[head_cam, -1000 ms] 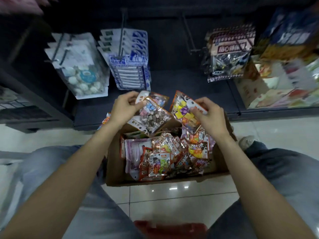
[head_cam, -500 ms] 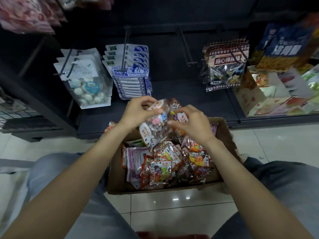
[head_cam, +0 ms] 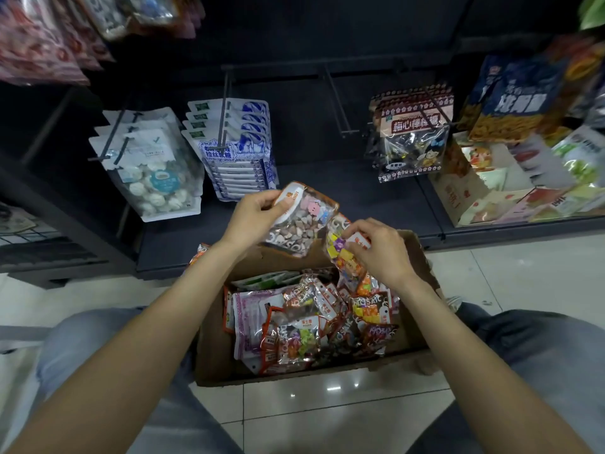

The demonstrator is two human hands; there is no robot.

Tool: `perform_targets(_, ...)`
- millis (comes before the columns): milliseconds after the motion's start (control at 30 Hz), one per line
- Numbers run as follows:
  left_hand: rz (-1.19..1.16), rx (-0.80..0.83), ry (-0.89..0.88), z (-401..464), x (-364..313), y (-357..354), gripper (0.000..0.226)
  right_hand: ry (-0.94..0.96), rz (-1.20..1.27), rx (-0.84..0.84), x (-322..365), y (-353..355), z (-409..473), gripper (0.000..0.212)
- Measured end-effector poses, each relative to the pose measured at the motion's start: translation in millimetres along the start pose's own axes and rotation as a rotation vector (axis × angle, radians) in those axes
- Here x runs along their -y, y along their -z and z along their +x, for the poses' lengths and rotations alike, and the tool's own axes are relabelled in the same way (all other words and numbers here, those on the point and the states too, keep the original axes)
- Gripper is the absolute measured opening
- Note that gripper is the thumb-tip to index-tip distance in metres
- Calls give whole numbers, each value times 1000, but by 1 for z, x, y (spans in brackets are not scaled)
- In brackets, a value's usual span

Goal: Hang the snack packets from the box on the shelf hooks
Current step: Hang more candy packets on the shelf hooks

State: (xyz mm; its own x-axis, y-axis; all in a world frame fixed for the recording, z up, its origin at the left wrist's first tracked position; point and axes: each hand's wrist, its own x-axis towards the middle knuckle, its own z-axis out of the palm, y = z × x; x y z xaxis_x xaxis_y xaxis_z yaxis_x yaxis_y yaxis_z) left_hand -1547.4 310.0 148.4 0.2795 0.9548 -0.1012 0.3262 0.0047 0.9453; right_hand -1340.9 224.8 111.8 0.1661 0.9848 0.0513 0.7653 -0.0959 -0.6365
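The left hand (head_cam: 252, 221) pinches a pebble-candy packet (head_cam: 301, 221) above the box (head_cam: 216, 348); the right hand (head_cam: 376, 250) grips a colourful packet (head_cam: 343, 257) at the box's far edge. Either packet could slip from such thin header grips, or miss the empty hook (head_cam: 337, 103) if its hole stays covered.

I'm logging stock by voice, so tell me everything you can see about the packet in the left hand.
The packet is a clear plastic pouch with an orange-edged white header and small pastel stickers on its front, filled with brownish and pale pieces. The left hand pinches its header end, holding it tilted above the cardboard box's far edge, beside the packet in the right hand.
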Motion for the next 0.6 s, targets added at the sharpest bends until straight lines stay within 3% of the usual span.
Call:
perform_targets(200, 104, 2, -30, 3, -14, 2, 6, -47, -31, 173, -2, 3, 2, 23)
perform_targets(333, 359, 49, -121, 0, -30, 1, 16, -17, 340, 111, 23, 22, 10, 23)
perform_targets(433, 404, 102, -227, -1, -57, 4, 14, 93, 525, 155, 53, 44, 22, 29)
perform_targets(600, 332, 101, -356, 14, -111, 30, 28, 241, 564, -83, 87, 83, 50, 29)
